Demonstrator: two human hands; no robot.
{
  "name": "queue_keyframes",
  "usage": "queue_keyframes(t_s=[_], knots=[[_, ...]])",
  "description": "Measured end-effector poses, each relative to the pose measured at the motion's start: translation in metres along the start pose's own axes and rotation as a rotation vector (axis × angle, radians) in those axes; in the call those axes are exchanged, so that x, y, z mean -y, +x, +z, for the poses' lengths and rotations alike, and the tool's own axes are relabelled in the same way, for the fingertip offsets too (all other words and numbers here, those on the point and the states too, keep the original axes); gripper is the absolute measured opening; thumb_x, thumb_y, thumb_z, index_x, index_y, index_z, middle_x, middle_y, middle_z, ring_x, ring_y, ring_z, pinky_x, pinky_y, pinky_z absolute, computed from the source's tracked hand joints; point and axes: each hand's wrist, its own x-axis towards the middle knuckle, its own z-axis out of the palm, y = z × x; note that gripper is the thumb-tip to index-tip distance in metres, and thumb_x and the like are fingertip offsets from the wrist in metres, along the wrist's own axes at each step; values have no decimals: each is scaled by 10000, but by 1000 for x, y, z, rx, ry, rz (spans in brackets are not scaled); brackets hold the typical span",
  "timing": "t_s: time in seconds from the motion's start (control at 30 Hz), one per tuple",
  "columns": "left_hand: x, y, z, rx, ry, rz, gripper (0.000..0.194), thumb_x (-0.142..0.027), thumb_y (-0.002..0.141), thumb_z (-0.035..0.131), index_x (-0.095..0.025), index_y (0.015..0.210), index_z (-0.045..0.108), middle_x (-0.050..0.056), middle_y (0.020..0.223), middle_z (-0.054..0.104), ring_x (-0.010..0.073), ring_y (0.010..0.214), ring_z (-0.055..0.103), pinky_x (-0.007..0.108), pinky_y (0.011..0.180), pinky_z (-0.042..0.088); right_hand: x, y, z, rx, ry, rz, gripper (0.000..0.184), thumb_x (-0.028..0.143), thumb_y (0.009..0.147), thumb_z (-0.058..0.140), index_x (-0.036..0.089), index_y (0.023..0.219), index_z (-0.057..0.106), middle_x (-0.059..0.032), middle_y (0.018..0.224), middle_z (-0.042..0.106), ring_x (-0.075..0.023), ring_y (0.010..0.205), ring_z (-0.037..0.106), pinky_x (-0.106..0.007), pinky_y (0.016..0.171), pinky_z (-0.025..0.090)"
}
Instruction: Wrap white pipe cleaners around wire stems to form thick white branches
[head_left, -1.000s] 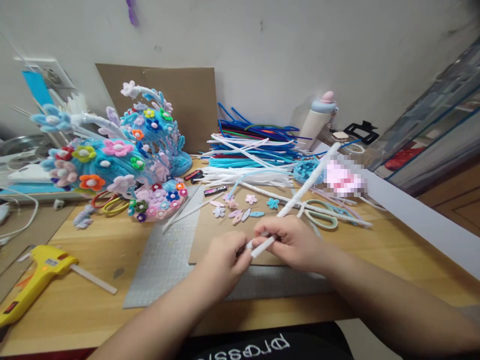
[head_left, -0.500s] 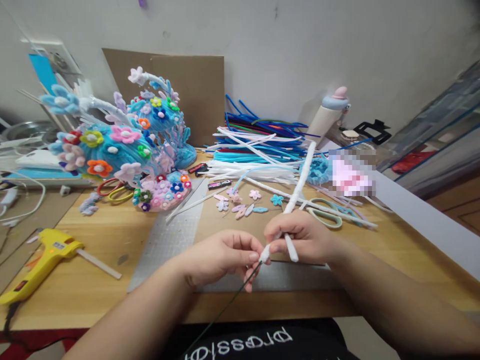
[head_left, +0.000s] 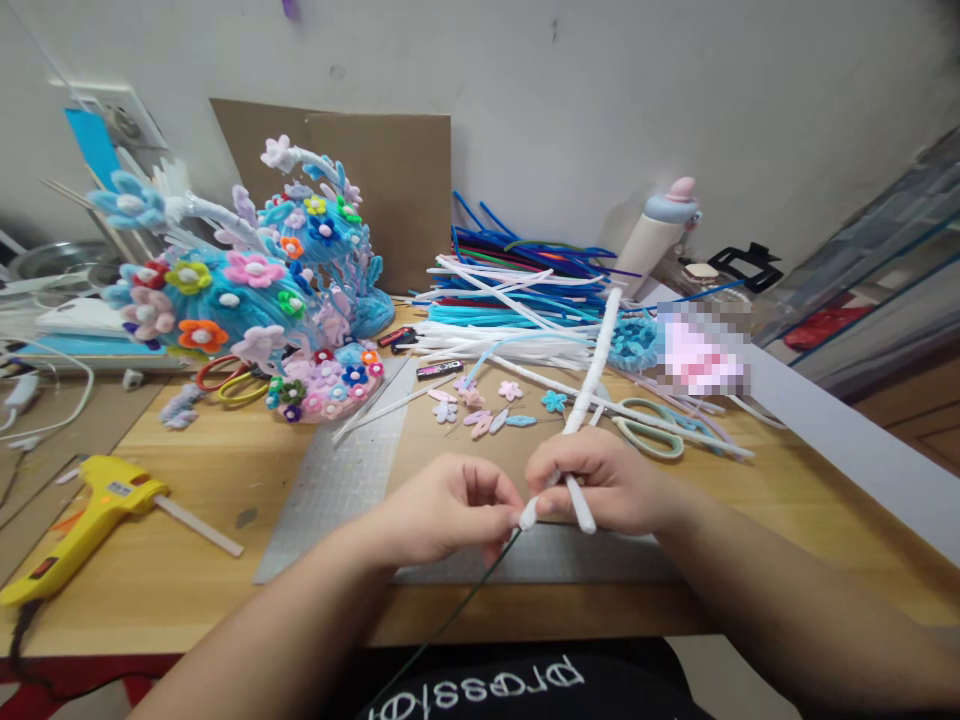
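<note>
A thick white fuzzy stem (head_left: 594, 372), apparently wrapped pipe cleaner, slants upward out of my right hand (head_left: 611, 482). My right fingers are closed round it, and a short white branch (head_left: 580, 503) sticks out below them. My left hand (head_left: 459, 510) is closed in a pinch at the stem's lower white tip (head_left: 528, 516). From that tip a thin dark green wire (head_left: 459, 608) runs down toward my lap. My fingertips hide part of the join. Behind my hands lie small felt-like flowers and petals (head_left: 499, 421) and a pair of scissors (head_left: 649, 437).
Pipe cleaners in blue and white (head_left: 510, 310) are piled at the back. Flower-covered blue ornaments (head_left: 225, 280) stand at left, with a yellow glue gun (head_left: 97, 520) in front. A grey cutting mat (head_left: 300, 535) lies under my hands. A white bottle (head_left: 654, 240) stands back right.
The stem's upper end has dipped slightly and moved left. My left fingers have curled in closer at the white tip; my right hand keeps its hold.
</note>
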Motion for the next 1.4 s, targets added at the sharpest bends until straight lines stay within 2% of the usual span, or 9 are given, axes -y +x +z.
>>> queue_keyframes(t_s=[0.23, 0.33, 0.53, 0.73, 0.93, 1.03, 1.2, 1.3, 1.4], knots=[[-4, -2, 7, -241, 112, 72, 132, -243, 705, 649, -121, 669, 610, -40, 517, 535, 62, 474, 426, 188, 474, 305, -4, -2, -4, -62, -54, 73, 149, 259, 837, 593, 144, 743, 587, 11, 647, 552, -84, 579, 470, -181, 545, 371], [-5, -1, 6, -285, 123, 73, 123, -243, 703, 647, -122, 685, 637, -17, 545, 589, 75, 502, 467, 198, 507, 341, -6, -3, -8, -73, -136, 112, 119, 235, 843, 571, 150, 761, 588, 6, 668, 556, -95, 607, 477, -196, 573, 377], [-3, 2, -1, -221, -37, 78, 228, -333, 774, 590, -135, 761, 701, 52, 708, 706, 126, 651, 598, 224, 588, 422, -8, -2, -14, -108, -212, 122, 92, 209, 833, 559, 152, 766, 588, 18, 632, 526, -93, 579, 459, -201, 553, 359], [6, 8, -3, -97, -260, 21, 203, -303, 697, 725, -109, 697, 669, 39, 652, 684, 93, 572, 600, 196, 544, 421, -11, -5, -14, -107, -205, 90, 70, 193, 836, 555, 159, 783, 587, 15, 657, 549, -96, 597, 483, -203, 570, 370], [8, 9, -3, -12, -448, -149, 224, -267, 638, 769, -86, 714, 662, 14, 580, 646, 82, 479, 597, 170, 455, 430, -11, -5, -11, -123, -209, 63, 44, 168, 825, 570, 160, 799, 604, 18, 656, 566, -90, 588, 494, -204, 571, 378], [7, 9, -3, -33, -462, -131, 203, -244, 637, 766, -82, 691, 656, 10, 555, 639, 71, 438, 579, 148, 407, 411, -12, -4, -9, -152, -208, 59, 60, 194, 833, 577, 158, 817, 622, 1, 678, 595, -100, 601, 523, -208, 568, 395], [5, 9, -6, -125, -525, -72, 189, -216, 633, 771, -79, 687, 652, 13, 546, 634, 69, 431, 575, 142, 403, 433, -7, -4, -12, -231, -168, -43, 226, 273, 877, 562, 212, 1080, 642, -51, 940, 690, -145, 796, 625, -238, 679, 460], [5, 10, -8, -145, -568, -64, 153, -191, 660, 753, -88, 710, 651, 8, 585, 638, 64, 465, 589, 130, 410, 437, -1, -6, -16, -204, -263, -118, 256, 280, 920, 488, 232, 1126, 633, -52, 986, 695, -157, 873, 625, -264, 744, 459], [5, 10, -9, -157, -591, -69, 102, -173, 710, 719, -99, 737, 655, 17, 656, 660, 53, 500, 599, 116, 432, 446, 3, -6, -15, -163, -409, -126, 296, 261, 931, 448, 235, 1187, 594, -46, 990, 694, -158, 853, 622, -269, 732, 451]])
